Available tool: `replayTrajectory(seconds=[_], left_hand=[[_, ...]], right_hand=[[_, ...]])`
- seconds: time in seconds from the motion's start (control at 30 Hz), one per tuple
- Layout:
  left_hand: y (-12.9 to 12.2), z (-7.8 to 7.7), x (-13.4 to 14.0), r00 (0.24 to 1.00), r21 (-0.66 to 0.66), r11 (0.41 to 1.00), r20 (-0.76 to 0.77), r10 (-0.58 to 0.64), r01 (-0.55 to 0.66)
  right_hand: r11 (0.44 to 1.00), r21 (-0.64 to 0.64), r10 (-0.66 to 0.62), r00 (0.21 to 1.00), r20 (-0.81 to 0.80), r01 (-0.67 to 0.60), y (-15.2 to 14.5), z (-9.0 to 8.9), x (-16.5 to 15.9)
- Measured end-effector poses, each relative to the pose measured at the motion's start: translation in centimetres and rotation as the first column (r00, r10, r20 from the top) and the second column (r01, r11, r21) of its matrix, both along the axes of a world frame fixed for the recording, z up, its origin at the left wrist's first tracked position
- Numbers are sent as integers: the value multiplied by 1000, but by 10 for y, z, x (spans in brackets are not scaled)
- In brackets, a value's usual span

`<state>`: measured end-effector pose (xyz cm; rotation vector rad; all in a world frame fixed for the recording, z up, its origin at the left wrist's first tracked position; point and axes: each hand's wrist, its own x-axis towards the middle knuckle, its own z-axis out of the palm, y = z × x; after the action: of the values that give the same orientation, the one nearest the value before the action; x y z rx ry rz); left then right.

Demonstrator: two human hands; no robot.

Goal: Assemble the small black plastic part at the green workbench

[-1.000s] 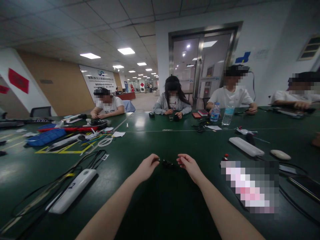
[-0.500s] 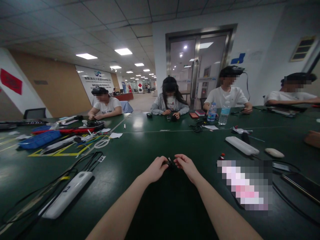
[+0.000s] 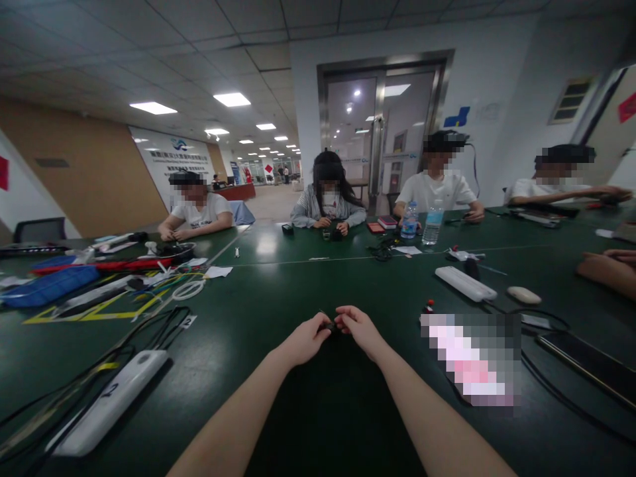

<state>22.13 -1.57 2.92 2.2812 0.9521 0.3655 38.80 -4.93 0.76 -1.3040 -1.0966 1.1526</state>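
In front of me, just above the green table, a small dark object (image 3: 332, 325) with a shiny edge sits between my fingertips. It is too small and too covered to tell its kind. My left hand (image 3: 309, 339) pinches it from the left with thumb and fingers. From the right, the closed fingertips of my right hand (image 3: 358, 329) meet its edge. Both forearms reach in from the bottom of the view, and the fingers hide most of the object.
A white power strip (image 3: 112, 401) with black cables lies at left, another (image 3: 466, 284) at right. A blurred-out item (image 3: 470, 364) and a phone (image 3: 589, 364) lie right. Blue trays (image 3: 52, 287) stand far left. Water bottles (image 3: 433, 225) and several seated people are across the table.
My right hand has come in to the left, and its fingertips now meet the dark object. My left hand keeps its pinch. The whole view has turned slightly right.
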Motion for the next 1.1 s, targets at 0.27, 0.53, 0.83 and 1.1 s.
replayTrajectory(seconds=[0.27, 0.53, 0.83, 1.1], left_hand=[[17, -2, -68, 940, 115, 946, -129, 315, -302], [22, -7, -189, 558, 283, 595, -205, 804, -753], [10, -15, -205, 514, 292, 516, -90, 853, -805], [14, -25, -215, 567, 67, 566, 192, 801, -822]], right_hand=[[1000, -22, -1, 999, -42, 0, -4, 3, 5], [999, -34, 16, 998, -62, -18, -2, -2, 8], [999, -31, -30, 997, -77, 28, 2, -8, 9], [995, -91, -47, 998, -47, 42, 0, 1, 9]])
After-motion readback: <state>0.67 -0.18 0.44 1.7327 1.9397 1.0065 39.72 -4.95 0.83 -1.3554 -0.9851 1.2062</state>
